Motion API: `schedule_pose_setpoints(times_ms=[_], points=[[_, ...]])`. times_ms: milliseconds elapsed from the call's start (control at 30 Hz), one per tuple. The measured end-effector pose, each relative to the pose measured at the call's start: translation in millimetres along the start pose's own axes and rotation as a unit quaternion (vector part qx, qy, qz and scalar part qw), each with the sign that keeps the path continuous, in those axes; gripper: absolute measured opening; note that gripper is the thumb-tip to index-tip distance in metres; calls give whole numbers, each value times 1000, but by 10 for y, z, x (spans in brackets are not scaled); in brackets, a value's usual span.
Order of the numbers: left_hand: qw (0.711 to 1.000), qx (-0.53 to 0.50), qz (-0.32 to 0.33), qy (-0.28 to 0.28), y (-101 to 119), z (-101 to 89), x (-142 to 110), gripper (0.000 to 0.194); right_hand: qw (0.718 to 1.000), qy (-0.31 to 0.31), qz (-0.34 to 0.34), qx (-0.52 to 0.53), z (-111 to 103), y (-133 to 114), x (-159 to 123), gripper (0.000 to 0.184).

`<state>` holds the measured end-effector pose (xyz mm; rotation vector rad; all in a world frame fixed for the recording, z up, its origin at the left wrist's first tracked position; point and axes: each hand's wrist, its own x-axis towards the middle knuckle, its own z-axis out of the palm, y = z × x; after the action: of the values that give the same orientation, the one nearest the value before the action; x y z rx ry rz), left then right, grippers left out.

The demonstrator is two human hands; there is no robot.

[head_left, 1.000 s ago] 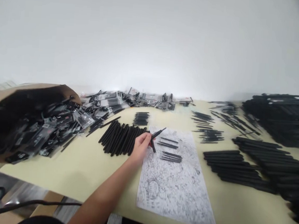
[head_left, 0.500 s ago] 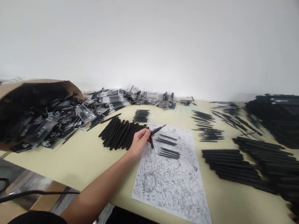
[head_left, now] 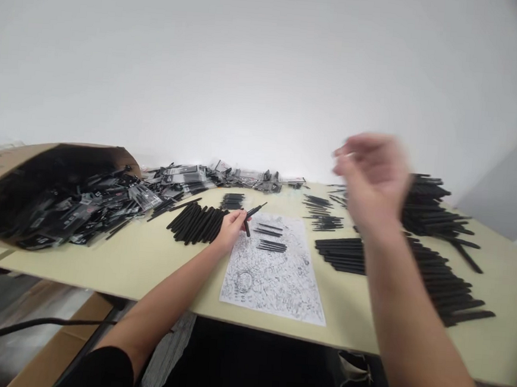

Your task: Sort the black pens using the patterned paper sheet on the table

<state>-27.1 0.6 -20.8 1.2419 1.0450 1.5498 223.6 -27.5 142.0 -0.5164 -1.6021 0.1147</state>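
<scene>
My left hand (head_left: 232, 228) is closed on a slim black pen (head_left: 257, 208) with a pointed tip, held over the upper left of a scribbled sheet of paper (head_left: 273, 284). A second short black piece, perhaps a cap (head_left: 247, 228), juts down from the same fingers. On the paper lie two small groups of thin black sticks (head_left: 272, 245). Raised above the right side of the table, my right hand (head_left: 371, 178) is smeared by motion. Its fingers look bent, but whether anything is in them I cannot make out.
A row of thick black tubes (head_left: 196, 224) lies left of the paper, with thin sticks (head_left: 232, 201) behind it. An open cardboard box (head_left: 1, 167) spills plastic-wrapped packets (head_left: 183, 175) at the left. More black tubes (head_left: 341, 255) are piled at right, near thin sticks (head_left: 328, 223).
My right hand has come into view, raised at the right. My left hand still holds the pen over the paper. The view has shifted, so the table things appear moved left.
</scene>
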Motion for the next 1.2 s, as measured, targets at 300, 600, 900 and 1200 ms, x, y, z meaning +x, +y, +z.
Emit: schedule_pose_setpoints(times_ms=[300, 600, 900, 1200], points=[[991, 101, 84, -14, 38, -19, 36, 49, 983, -85, 74, -144, 588, 779, -925, 29], [982, 150, 115, -15, 67, -25, 40, 43, 980, -84, 121, -133, 671, 768, -1144, 37], [974, 181, 136, -30, 44, -26, 22, 34, 978, -90, 149, -114, 656, 801, -1239, 41], [976, 160, 145, -13, 57, -29, 18, 30, 972, -114, 151, -137, 586, 815, -1238, 41]])
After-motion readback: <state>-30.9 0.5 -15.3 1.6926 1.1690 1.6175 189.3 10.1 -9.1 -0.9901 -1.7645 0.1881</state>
